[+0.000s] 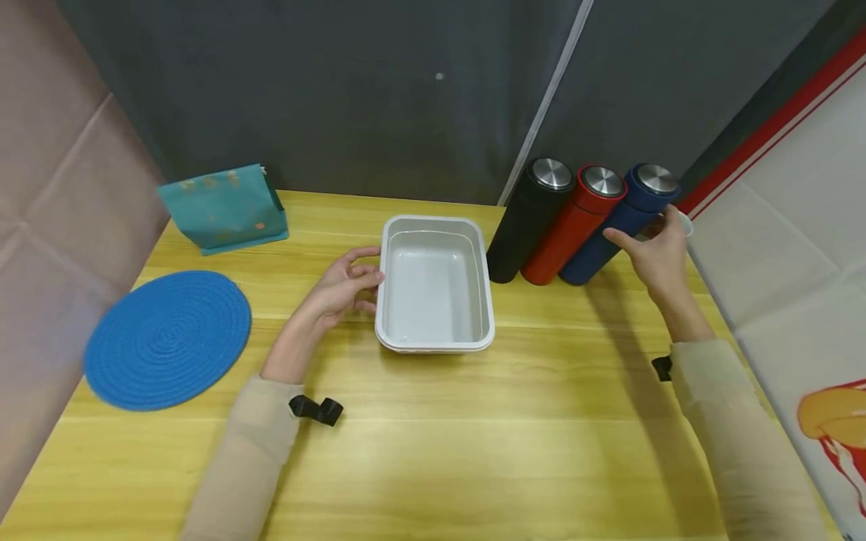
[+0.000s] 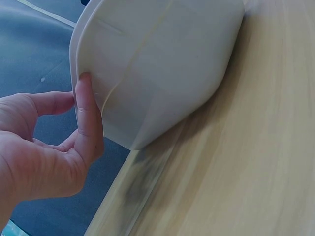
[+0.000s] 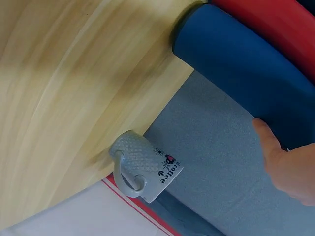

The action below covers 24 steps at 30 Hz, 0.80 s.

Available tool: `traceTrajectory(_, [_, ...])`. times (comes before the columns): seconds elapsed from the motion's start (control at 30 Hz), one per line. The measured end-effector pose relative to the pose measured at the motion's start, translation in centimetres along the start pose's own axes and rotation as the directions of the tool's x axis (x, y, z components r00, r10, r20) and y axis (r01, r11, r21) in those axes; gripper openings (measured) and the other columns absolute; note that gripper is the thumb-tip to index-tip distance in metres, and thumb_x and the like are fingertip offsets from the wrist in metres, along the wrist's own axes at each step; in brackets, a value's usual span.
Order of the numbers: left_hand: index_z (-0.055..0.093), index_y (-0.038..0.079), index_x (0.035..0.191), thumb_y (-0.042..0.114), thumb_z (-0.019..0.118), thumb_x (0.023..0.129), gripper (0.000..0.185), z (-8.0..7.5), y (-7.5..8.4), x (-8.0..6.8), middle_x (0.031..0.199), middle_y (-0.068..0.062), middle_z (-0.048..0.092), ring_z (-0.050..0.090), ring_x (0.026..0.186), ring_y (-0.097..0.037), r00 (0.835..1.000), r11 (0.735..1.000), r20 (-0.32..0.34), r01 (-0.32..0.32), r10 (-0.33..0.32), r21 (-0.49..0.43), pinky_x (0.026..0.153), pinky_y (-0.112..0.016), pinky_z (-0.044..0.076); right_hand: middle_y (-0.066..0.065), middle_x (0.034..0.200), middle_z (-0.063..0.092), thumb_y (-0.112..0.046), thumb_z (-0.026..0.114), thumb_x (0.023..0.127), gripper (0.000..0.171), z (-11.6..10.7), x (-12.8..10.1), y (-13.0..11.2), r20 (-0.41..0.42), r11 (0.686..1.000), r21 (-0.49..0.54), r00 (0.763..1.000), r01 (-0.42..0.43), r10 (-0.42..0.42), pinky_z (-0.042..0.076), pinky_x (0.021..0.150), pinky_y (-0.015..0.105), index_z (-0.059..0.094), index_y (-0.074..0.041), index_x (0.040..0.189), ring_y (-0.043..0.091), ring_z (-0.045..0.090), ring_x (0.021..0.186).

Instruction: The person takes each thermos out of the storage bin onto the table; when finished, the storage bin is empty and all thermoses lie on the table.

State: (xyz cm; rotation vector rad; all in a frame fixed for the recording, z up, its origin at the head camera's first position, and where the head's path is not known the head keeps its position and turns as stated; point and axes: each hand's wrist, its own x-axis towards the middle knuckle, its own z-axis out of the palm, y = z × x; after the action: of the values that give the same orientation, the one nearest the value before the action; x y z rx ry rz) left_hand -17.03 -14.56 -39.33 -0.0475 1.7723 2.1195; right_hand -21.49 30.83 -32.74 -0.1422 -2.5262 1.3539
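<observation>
A white rectangular plastic container point(image 1: 433, 285) stands on the table, its hollow inside facing up. At its left side my left hand point(image 1: 348, 285) pinches the rim; in the left wrist view the thumb and a finger point(image 2: 88, 110) lie at the rim. To the right, black point(image 1: 524, 225), red point(image 1: 568, 237) and blue point(image 1: 612, 233) thermos bottles stand upright in a row with steel-topped lids. My right hand point(image 1: 659, 252) holds the blue thermos near its upper part, thumb in front. Its other fingers are partly hidden behind the bottle.
A light mug point(image 3: 145, 162) with "coffee" lettering stands beyond the right hand, near the right wall. A round blue woven placemat point(image 1: 169, 338) lies at the left, with a teal bag point(image 1: 226, 210) behind it. A dark panel point(image 1: 338, 98) closes off the table's back.
</observation>
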Motion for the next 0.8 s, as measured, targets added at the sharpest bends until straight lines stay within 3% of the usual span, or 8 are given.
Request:
traceTrajectory(0.37, [0.032, 0.011, 0.144, 0.005, 0.055, 0.098, 0.052, 0.3, -0.3, -0.2, 0.125, -0.026, 0.051, 0.058, 0.085, -0.024, 1.000, 1.000, 0.013, 0.009, -0.010, 0.012, 0.059, -0.030, 0.058, -0.003, 0.120, 0.050, -0.028, 0.078, 0.082, 0.078, -0.1, -0.7, 0.8, -0.020, 1.000, -0.008, 1.000, -0.014, 0.014, 0.045, 0.094, 0.027, 0.033, -0.011, 0.143, 0.015, 0.051, 0.110])
traceTrajectory(0.8, [0.033, 0.010, 0.144, 0.004, 0.055, 0.097, 0.052, 0.1, -0.5, -0.5, 0.119, -0.022, 0.053, 0.058, 0.084, -0.024, 1.000, 1.000, -0.002, 0.002, -0.001, 0.023, 0.060, -0.032, 0.058, -0.003, 0.124, 0.051, -0.023, 0.077, 0.084, 0.076, -0.1, -0.6, 1.1, 0.002, 0.999, 0.037, 1.000, 0.009, -0.009, 0.045, 0.094, 0.026, 0.032, -0.012, 0.144, 0.010, 0.051, 0.109])
